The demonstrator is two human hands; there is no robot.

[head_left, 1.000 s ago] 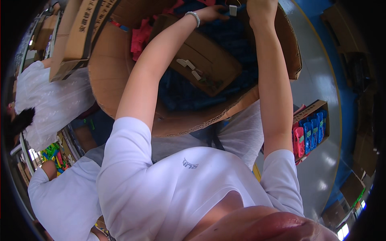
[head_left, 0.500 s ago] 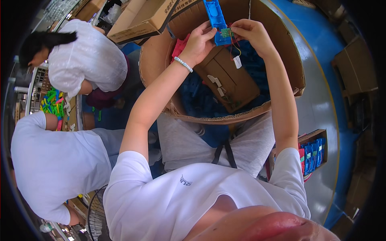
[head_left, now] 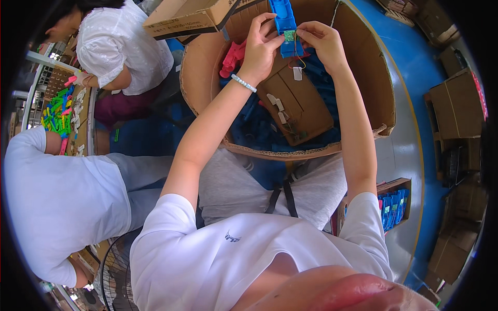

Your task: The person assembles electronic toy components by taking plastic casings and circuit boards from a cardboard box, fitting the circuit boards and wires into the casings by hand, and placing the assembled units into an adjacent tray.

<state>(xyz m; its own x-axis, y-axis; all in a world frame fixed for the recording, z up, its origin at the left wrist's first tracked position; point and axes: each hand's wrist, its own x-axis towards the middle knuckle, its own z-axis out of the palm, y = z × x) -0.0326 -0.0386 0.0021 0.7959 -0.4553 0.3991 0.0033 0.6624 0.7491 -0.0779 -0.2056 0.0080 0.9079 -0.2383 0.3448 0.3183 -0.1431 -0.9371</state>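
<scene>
Circuit board point(head_left: 289, 35) shifted left, now within the outline of the blue housing point(head_left: 284, 22), top centre of frame.
Housing is pinched at its left side between thumb and fingers of the left hand point(head_left: 262, 49); right hand point(head_left: 322, 45) fingertips are bent at its right edge, grip undeterminable. Light, stiff plastic is judged: side walls should be held, fragile wires point(head_left: 296, 47) left unstrained. Housing's upper end is cut off by the frame.
</scene>
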